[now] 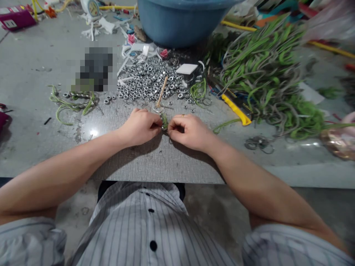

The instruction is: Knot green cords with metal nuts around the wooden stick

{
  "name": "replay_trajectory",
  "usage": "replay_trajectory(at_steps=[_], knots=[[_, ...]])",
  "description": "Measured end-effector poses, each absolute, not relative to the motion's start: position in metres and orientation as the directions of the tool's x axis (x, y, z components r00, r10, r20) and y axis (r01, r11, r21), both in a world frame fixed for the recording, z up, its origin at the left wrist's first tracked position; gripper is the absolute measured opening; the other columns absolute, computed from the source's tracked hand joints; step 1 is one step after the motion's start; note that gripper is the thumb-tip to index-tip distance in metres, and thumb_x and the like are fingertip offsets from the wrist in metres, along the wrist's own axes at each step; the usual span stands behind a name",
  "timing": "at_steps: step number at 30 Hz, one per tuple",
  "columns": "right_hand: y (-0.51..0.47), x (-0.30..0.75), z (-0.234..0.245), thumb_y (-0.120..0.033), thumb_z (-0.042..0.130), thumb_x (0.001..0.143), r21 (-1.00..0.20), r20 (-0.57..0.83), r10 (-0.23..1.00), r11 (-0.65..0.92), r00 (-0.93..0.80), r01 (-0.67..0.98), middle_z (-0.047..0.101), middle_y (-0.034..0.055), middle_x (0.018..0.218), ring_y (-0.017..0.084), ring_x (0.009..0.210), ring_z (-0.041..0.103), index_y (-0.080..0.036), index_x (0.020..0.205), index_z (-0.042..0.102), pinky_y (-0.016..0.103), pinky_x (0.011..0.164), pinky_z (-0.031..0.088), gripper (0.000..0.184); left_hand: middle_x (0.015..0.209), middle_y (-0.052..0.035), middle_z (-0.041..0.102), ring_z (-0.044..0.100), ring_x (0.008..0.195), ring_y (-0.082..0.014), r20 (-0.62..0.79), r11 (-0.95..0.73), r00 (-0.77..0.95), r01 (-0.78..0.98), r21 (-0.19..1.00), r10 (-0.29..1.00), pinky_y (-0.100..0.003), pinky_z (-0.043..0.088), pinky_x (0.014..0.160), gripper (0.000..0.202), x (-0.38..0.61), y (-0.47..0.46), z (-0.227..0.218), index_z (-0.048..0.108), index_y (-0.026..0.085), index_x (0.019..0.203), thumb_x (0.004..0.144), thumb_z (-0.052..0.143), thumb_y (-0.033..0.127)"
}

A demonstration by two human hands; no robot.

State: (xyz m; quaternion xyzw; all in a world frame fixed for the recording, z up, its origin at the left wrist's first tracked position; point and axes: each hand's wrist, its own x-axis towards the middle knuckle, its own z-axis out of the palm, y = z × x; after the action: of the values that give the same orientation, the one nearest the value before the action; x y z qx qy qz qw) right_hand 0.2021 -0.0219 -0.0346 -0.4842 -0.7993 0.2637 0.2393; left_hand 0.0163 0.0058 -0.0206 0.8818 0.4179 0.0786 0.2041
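Note:
Both hands meet at the middle of a grey textured board [155, 162]. My left hand [140, 125] and my right hand [188, 131] are closed, fingertips pinched together on a short green cord piece [165, 121] between them. A ring shows on a right finger. Just beyond the fingers lies a thin wooden stick [162, 91] with a metal ring [159, 109] at its near end. Behind it spreads a heap of several metal nuts [146, 83].
A large tangle of green and grey cords [266, 70] fills the right side, with a yellow-handled cutter [237, 109] beside it. A blue tub [180, 20] stands at the back. Nuts strung on green cord [74, 101] lie at the left. Loose rings [257, 143] lie at the right.

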Motion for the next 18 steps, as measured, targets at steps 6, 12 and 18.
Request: replay_trajectory(at_steps=[6,12,18], knots=[[-0.020,0.208,-0.034,-0.017,0.054,0.072,-0.699,0.123,0.891,0.390,-0.436,0.600,0.060,0.0005,0.065,0.012,0.061,0.053,-0.019,0.063,0.058,0.025,0.061,0.040,0.010,0.074,-0.0044,0.071,0.063,0.078,-0.0205,-0.047,-0.555,0.637,0.702,0.446,0.769,-0.037,0.041,0.082,0.021,0.015,0.007,-0.020,0.072,0.019,0.084,0.080,0.051,0.019],[-0.020,0.212,-0.032,-0.025,0.062,0.078,-0.605,0.189,0.879,0.455,-0.437,0.653,0.064,0.0020,0.067,0.014,0.062,0.055,-0.019,0.069,0.068,0.028,0.063,0.040,0.013,0.069,-0.0029,0.069,0.058,0.065,-0.0167,-0.043,-0.546,0.648,0.673,0.498,0.760,-0.033,0.040,0.070,0.019,0.014,0.009,-0.018,0.070,0.020,0.078,0.080,0.051,0.020],[-0.021,0.213,-0.034,-0.028,0.067,0.080,-0.534,0.234,0.852,0.515,-0.468,0.670,0.067,0.0021,0.072,0.014,0.062,0.056,-0.021,0.078,0.074,0.029,0.065,0.041,0.010,0.065,-0.0023,0.066,0.056,0.062,-0.0158,-0.066,-0.502,0.618,0.692,0.518,0.783,-0.032,0.039,0.066,0.018,0.016,0.007,-0.015,0.070,0.019,0.078,0.079,0.053,0.019]])
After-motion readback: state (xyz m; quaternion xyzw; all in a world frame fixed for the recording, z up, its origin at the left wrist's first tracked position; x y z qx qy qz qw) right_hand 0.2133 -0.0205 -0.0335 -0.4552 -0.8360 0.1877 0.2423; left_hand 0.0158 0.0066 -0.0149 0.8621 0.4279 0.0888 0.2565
